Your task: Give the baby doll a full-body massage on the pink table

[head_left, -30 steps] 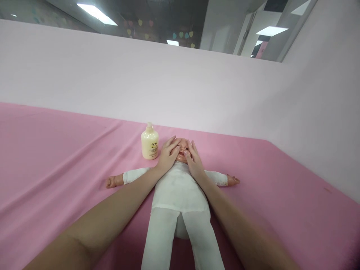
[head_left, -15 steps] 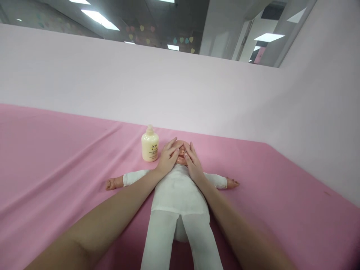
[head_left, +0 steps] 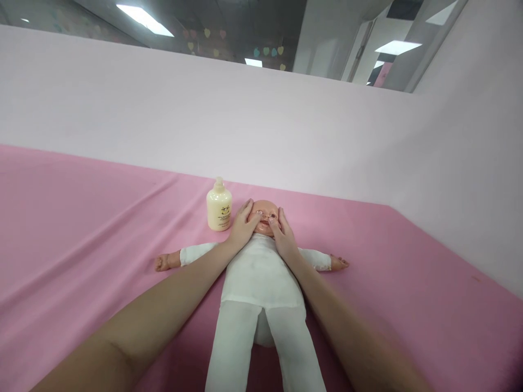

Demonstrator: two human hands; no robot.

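My left hand [head_left: 243, 228] and right hand [head_left: 283, 237] lie flat, fingers spread, cupping the doll [head_left: 261, 272] by its cheeks; a bottle [head_left: 219, 207] stands just beside its head.

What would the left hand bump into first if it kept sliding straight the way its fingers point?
The left hand already lies on the doll's face; further along, probably only the pink cloth, then the pale wall. The lotion bottle seems left of that line.

A staged practice booth inside an office-like hall — pale partition walls [head_left: 261, 130] at 12 o'clock, pink cloth [head_left: 81, 228] over the table, ceiling light panels [head_left: 143, 17] and paper hearts [head_left: 267, 51] beyond.
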